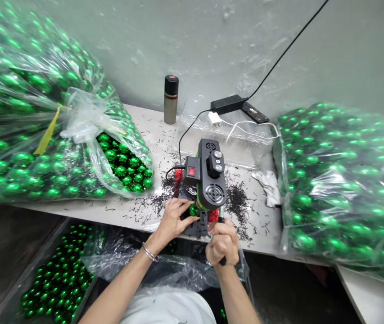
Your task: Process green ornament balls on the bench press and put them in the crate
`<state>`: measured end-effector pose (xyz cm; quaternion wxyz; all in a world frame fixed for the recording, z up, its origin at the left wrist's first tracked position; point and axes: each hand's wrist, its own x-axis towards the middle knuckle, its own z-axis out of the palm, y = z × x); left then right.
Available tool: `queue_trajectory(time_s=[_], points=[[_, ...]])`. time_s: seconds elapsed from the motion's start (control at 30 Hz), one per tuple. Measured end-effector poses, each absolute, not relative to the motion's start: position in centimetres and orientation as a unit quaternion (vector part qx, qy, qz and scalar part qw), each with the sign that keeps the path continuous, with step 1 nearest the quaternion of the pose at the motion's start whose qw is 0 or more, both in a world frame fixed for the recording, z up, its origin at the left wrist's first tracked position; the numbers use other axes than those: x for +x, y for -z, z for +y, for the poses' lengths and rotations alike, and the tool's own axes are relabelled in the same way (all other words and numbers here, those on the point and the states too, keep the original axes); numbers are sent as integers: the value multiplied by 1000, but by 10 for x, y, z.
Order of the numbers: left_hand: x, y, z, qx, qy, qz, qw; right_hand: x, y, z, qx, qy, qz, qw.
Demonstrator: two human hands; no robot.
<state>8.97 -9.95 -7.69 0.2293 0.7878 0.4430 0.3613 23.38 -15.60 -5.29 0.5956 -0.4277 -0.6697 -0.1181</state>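
Observation:
A small black bench machine (212,173) with a red switch stands near the table's front edge. Under its head, a shiny green ball (193,209) is held between the thumb and fingers of my left hand (174,218). My right hand (223,243) is wrapped round a black lever handle (221,219) at the machine's front right. Red parts of the base show beside the ball and behind it. Dark curly shavings (237,202) lie around the machine.
Large clear bags of green balls stand left (43,175) and right (333,189). An open container of balls (60,279) is below left. Behind the machine are a bottle (170,101), a plastic tray (242,153), a power adapter (227,104) and cables. A white cloth (268,186) lies right.

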Motion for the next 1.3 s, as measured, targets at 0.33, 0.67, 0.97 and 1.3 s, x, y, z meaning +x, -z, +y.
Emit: queue_trajectory(time_s=[0.33, 0.67, 0.97, 1.3], points=[[91, 78, -99, 785, -375, 435, 231, 227, 52, -152, -394, 92, -621, 671], [91, 79, -98, 784, -390, 429, 223, 234, 51, -151, -393, 112, -689, 599], [72, 71, -126, 760, -438, 431, 212, 231, -42, -162, -473, -10, -635, 611], [1, 81, -184, 813, -351, 450, 115, 227, -24, -163, -444, 21, -639, 628]])
